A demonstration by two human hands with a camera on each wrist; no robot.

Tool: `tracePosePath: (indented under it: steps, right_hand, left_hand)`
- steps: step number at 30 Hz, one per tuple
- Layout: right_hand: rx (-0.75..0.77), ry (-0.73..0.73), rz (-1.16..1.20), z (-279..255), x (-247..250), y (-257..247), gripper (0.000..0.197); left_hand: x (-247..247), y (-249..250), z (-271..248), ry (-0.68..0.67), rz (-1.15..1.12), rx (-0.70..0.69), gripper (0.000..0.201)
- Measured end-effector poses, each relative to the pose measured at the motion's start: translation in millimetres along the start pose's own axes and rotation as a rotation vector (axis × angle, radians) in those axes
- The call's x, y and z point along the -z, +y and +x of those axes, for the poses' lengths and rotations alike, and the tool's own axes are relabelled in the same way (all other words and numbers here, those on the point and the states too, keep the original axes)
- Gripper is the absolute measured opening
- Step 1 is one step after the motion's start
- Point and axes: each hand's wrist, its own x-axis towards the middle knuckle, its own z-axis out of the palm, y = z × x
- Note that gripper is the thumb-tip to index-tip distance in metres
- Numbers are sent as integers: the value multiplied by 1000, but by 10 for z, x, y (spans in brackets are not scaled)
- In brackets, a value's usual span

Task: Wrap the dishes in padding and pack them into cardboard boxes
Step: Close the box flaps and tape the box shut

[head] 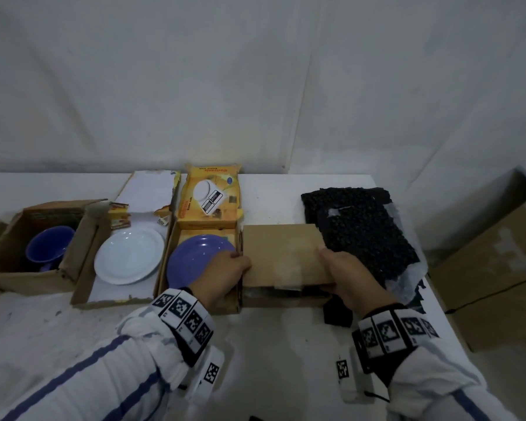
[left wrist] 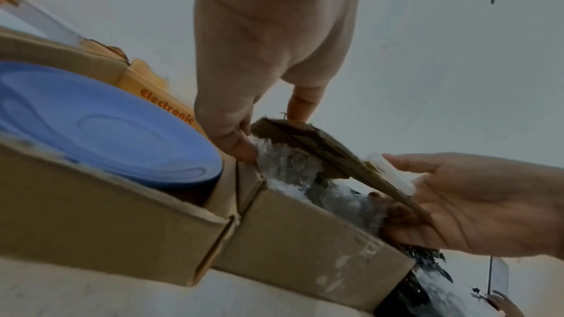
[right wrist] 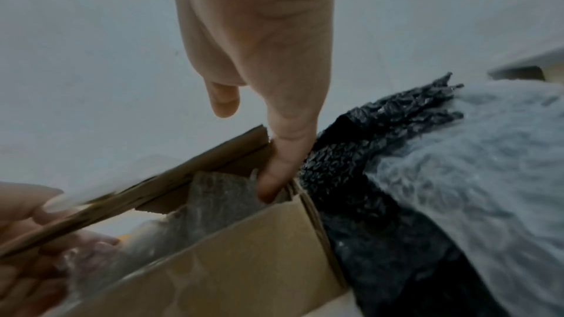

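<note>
A brown cardboard box (head: 283, 299) sits at the table's middle, its top flap (head: 286, 256) held nearly level over it. My left hand (head: 239, 265) pinches the flap's left edge, thumb underneath and a finger on top. At the flap's right edge my right hand (head: 327, 259) grips likewise, its thumb (right wrist: 274, 177) tucked under the flap (right wrist: 183, 177). Inside the box lies a bubble-wrapped bundle (left wrist: 293, 165); what it wraps is hidden. A blue plate (head: 195, 262) lies bare in the yellow-lidded box to the left. Black bubble wrap (head: 362, 232) is spread on the right.
A white plate (head: 129, 256) lies in a shallow open carton left of the blue plate. Further left a blue cup (head: 47, 247) stands in a small box. Large cartons (head: 492, 262) stand off the table's right edge. A white wall backs the table.
</note>
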Motion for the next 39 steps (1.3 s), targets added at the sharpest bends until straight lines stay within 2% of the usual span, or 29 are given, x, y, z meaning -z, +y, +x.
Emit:
tracePosePath:
  steps: [2,4,6,10,13,16,18,20,21,22,25,28,32,33,35,39]
  right_hand:
    - [6,-34,37,-9,-32,53,23]
    - [56,12,-70,17,-41,109,11]
    - [92,70,-162,21,-48,144,14]
    - [148,176,-430,75,-32,176,16]
    - [140,180,-589,104,-28,176,7]
    - [117,163,-693,107,-41,150,22]
    - [98,172,-676,101,-34,150,33]
    - [84,172,-718,93,-32,162,40]
    - [76,169,-737,82,-33,164,43]
    - [67,166,-758,83,-33,164,45]
    - [59,169,-771,51,-13,125,43]
    - [136,193,-571,52,28,177,35]
    - [78,69,226,-95,-37,301,9]
    - [85,20,387,-159,-50,305,11]
    - [138,-77,565,-215,-64,346,23]
    - [131,-118,645,-167,-188,516,59]
  left_hand:
    - [-42,25,-10,46,88,-36,24]
    - [-103,30,-13,64,173,-36,17]
    - [-152,-1,5,67,183,-13,9]
    - [-172,-52,24,85,222,-18,15]
    - [-163,-68,7,59,202,-21,17]
    - [-172,-78,-22,87,211,-44,19]
    - [-177,-86,-57,96,241,-83,38]
    - [-183,-111,-74,53,351,-102,62]
    - [-188,-106,-87,30,411,-85,67]
    - [-179,-111,-71,27,459,-75,68]
    - [-171,-99,-73,40,402,-67,63]
    - [-118,-69,-109,-13,330,-81,62]
    - [-61,46,-224,-84,218,-66,58]
    - [-63,63,-241,-86,207,-65,57]
    - [-71,94,-247,-77,176,-65,56]
    - [-92,134,-225,-47,126,-57,58]
